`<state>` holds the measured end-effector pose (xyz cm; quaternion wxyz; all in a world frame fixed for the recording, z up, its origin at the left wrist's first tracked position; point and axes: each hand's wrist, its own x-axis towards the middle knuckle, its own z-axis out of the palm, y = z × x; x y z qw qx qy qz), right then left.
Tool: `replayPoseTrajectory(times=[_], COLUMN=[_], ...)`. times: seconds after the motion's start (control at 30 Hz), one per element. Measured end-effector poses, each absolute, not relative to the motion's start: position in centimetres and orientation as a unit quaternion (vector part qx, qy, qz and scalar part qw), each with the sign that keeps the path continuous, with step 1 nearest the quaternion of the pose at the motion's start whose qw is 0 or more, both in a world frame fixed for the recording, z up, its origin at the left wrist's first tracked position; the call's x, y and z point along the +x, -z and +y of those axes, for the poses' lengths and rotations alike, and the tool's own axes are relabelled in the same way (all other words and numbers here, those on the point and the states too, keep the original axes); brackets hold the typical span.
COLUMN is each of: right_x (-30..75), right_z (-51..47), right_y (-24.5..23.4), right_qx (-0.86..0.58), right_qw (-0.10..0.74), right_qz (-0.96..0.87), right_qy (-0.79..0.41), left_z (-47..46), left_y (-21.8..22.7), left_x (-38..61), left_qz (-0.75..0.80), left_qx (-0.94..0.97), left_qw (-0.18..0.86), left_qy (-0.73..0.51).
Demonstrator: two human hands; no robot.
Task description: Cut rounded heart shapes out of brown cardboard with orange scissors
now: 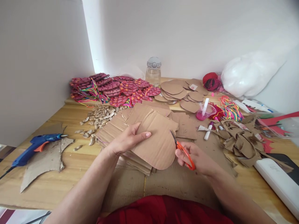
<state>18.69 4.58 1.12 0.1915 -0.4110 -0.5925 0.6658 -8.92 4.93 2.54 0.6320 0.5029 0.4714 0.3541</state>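
My left hand (127, 140) grips a brown cardboard piece (154, 137) with a rounded lower edge, thumb on top and fingers beneath it. My right hand (196, 158) is closed around orange-handled scissors (183, 151), whose blades meet the right edge of that cardboard. The piece is held over a stack of flat cardboard sheets (112, 130) on the wooden table (70, 168).
A blue glue gun (35, 147) lies on a cardboard offcut at the left. Pale seeds (100, 116), pink decorated hearts (121, 88), a clear jar (153, 71), cut cardboard hearts (177, 90), a pink cup (205, 112), coloured cords (230, 109), cardboard scraps (243, 141) and a white bag (249, 74) fill the table.
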Motion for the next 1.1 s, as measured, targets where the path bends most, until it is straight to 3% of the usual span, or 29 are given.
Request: replayPoseTrajectory(times=[0.27, 0.67, 0.93, 1.1], right_x=[19.0, 18.9, 18.8, 19.5], right_z=[5.0, 4.4, 4.7, 5.0], right_y=[-1.0, 0.0, -0.7, -0.9], right_qx=[-0.397, -0.444, -0.411, -0.401], right_qw=[0.232, 0.242, 0.254, 0.202], right_qz=[-0.66, -0.614, -0.61, -0.624], right_qy=[-0.594, -0.606, -0.628, -0.64], left_z=[4.9, 4.7, 4.4, 4.8], left_y=[-2.4, -2.5, -2.4, -2.4], left_x=[-9.1, -8.7, -8.5, -8.7], left_qz=[0.457, 0.477, 0.459, 0.491], left_qx=[0.478, 0.567, 0.499, 0.492], left_qw=[0.661, 0.579, 0.651, 0.591], left_qy=[-0.355, -0.341, -0.341, -0.409])
